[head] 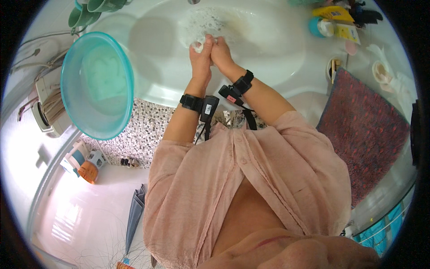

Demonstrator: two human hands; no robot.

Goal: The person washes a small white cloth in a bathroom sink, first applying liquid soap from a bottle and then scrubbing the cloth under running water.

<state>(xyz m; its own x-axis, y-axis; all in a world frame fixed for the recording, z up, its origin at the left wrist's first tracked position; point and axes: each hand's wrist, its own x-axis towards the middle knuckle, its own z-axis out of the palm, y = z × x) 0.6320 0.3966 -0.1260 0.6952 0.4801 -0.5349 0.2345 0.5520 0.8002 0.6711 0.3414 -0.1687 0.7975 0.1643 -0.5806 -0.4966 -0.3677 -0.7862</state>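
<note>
Both my hands meet over a white washbasin point(268, 67), close to a patch of soapy water with bubbles point(205, 25). A small white item point(197, 47) shows in the curl of my left hand point(203, 57); it is wet, and I cannot tell whether it is cloth. My right hand point(221, 55) presses against the left with its fingers bent, and what lies between the palms is hidden. Each wrist wears a black strap with a small box, the left box point(209, 108) and the right box point(231, 95).
On the left, a teal plastic basin point(97, 85) stands by the washbasin's edge, near green cups point(82, 16). Yellow tubes point(334, 14) lie at the far right. A dark red mat point(364, 138) hangs on the right. A folded grey umbrella point(135, 215) is lower left.
</note>
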